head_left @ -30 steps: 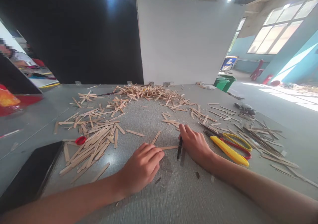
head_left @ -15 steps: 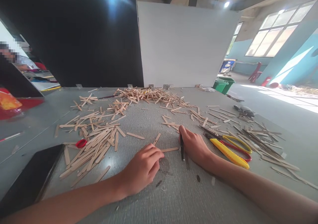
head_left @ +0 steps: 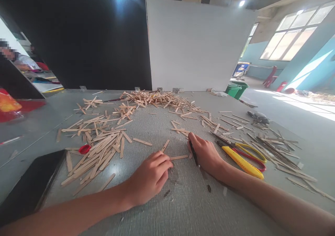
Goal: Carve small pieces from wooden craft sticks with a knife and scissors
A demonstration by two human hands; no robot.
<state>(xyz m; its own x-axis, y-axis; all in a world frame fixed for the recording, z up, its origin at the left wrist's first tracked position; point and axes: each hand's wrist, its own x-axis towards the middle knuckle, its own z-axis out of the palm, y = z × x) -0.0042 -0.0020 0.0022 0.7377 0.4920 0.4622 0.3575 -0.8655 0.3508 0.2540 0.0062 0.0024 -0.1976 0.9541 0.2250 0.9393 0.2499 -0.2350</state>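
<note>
My left hand (head_left: 154, 175) is closed over the table, its fingers pressed onto a flat wooden craft stick (head_left: 179, 157) that sticks out to the right. Another craft stick (head_left: 165, 146) slants up just above those fingers. To the right, my right hand (head_left: 205, 152) is wrapped round a slim black tool (head_left: 194, 153) whose lower end points down toward me; its working end is hidden. A small pale bit (head_left: 190, 156) lies between the stick's right end and the tool.
Left of my hands lies a heap of craft sticks (head_left: 101, 152) with a red ring (head_left: 84, 149) and a black phone-like slab (head_left: 34, 183). More sticks (head_left: 157, 99) pile up by the white panel (head_left: 193, 47). A yellow-handled cutter (head_left: 242, 162) and pliers (head_left: 250, 148) lie beside my right forearm.
The black tool has tilted from nearly upright to slanting, its lower end swinging right. A small pale bit now shows at the stick's right end. My left hand stays put.
</note>
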